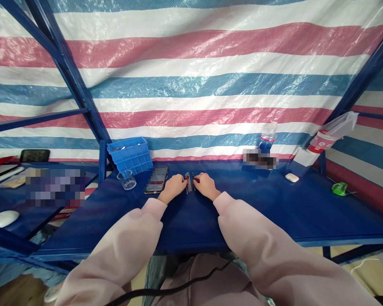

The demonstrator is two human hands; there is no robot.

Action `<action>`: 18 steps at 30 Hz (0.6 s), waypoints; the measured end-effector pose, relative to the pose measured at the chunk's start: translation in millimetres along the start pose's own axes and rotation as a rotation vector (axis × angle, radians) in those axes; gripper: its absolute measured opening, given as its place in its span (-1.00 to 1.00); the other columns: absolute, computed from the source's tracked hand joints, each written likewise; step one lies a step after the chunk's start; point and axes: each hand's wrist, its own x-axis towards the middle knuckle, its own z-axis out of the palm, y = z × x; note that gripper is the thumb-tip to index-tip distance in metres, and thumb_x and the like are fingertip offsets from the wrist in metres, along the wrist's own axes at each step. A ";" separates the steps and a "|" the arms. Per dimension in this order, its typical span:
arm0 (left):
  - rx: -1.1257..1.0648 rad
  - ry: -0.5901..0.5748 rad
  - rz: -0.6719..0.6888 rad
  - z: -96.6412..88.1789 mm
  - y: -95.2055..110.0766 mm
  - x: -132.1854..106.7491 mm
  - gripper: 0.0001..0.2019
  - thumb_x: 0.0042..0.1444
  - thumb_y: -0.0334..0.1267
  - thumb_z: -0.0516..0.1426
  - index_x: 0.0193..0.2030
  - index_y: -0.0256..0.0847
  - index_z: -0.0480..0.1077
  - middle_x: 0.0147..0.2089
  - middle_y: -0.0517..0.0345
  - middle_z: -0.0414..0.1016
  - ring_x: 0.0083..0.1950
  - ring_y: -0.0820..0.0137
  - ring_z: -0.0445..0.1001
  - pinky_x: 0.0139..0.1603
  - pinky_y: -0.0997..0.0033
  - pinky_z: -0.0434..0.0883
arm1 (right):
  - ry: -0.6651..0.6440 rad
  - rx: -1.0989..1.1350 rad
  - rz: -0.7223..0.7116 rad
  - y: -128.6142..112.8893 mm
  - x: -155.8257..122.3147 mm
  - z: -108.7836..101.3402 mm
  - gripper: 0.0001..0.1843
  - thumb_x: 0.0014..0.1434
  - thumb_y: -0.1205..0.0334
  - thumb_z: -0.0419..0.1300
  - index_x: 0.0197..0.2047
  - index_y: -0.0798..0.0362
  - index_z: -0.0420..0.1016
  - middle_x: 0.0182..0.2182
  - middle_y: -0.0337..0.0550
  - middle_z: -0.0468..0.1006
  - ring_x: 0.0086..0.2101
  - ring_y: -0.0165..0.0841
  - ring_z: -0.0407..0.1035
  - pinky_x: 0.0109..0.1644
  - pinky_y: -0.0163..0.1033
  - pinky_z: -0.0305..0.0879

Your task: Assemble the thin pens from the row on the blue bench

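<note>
Hands: left hand (175, 187), right hand (206, 185) curled either side of dark strips (189, 183); grasp unclear.
Beside: phone (156, 179), on worktop (258, 204).

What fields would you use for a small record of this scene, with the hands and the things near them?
Left hand: at the left side of the narrow dark strips
Right hand: at the right side of the same strips
Surface: blue table
Nearby: smartphone, glass beaker, blue plastic crate
</note>
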 end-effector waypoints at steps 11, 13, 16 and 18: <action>0.384 0.227 -0.089 -4.9 -34.8 5.8 -0.70 0.09 -0.40 -0.07 -0.19 -0.32 0.47 -0.08 -0.23 0.33 0.03 0.06 0.25 -0.08 0.21 0.22 | -0.008 0.079 0.087 1.9 2.2 0.4 -0.69 0.23 0.13 -0.06 -0.09 0.05 0.40 -0.23 -0.11 0.38 -0.22 -0.37 0.29 -0.23 -0.35 0.15; 0.380 0.229 -0.100 -5.6 -37.5 5.5 -0.68 0.09 -0.39 -0.08 -0.18 -0.31 0.47 -0.09 -0.22 0.32 0.02 0.07 0.24 -0.08 0.21 0.20 | -0.022 0.071 0.081 0.1 1.7 0.8 -0.68 0.22 0.10 -0.04 -0.08 0.04 0.40 -0.22 -0.11 0.37 -0.21 -0.36 0.29 -0.23 -0.34 0.16; 0.366 0.232 -0.108 -6.6 -40.5 6.0 -0.67 0.09 -0.40 -0.09 -0.18 -0.26 0.47 -0.08 -0.19 0.31 0.02 0.09 0.23 -0.08 0.22 0.19 | -0.042 0.047 0.073 -2.0 1.5 1.0 -0.71 0.21 0.15 -0.02 -0.08 0.04 0.39 -0.23 -0.10 0.36 -0.21 -0.35 0.29 -0.23 -0.34 0.16; 0.358 0.232 -0.105 -7.4 -42.0 6.5 -0.67 0.10 -0.40 -0.10 -0.18 -0.23 0.48 -0.08 -0.17 0.31 0.02 0.10 0.22 -0.08 0.23 0.19 | -0.047 0.044 0.075 -2.6 2.0 1.1 -0.72 0.21 0.20 -0.02 -0.06 0.05 0.38 -0.23 -0.10 0.36 -0.21 -0.36 0.29 -0.23 -0.34 0.17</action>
